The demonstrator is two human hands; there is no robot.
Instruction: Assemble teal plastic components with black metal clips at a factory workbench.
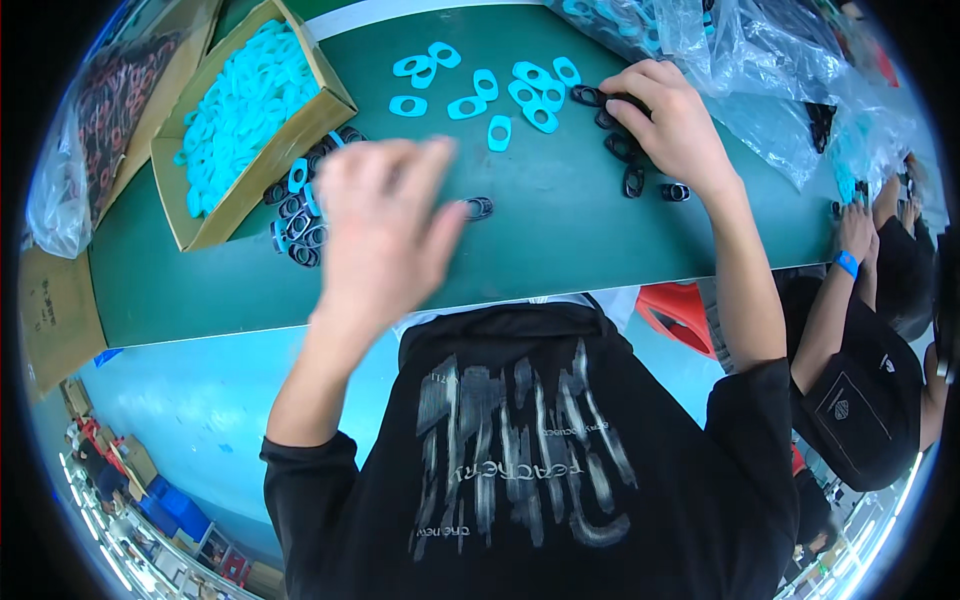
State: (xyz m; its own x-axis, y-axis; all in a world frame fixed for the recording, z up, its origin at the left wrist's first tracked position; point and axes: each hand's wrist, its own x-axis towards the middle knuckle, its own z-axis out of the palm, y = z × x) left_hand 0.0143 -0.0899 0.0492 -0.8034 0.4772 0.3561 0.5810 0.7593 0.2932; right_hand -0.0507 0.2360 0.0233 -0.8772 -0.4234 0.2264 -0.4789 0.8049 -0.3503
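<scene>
My left hand (385, 225), blurred by motion, hovers over the table with its thumb and fingers apart and nothing visible in them. Close to its thumb tip lies a black oval part with an opening (480, 208). At the right, my right hand (668, 120) has its thumb and fingers closed on a black oval ring (587, 95) at the table surface. Several more black rings (620, 148) lie under and beside that hand. Turquoise oval rings (499, 133) are scattered flat between my hands and beyond them. Left of my left hand sits a pile of black and turquoise parts (300, 225).
A cardboard box (215, 225) heaped with turquoise rings (245, 115) stands at the left on the green table (560, 240). Beyond it is a bag of dark reddish parts (120, 110). Clear plastic bags (760, 70) cover the far right. Another person's hand (855, 228) works at the right edge.
</scene>
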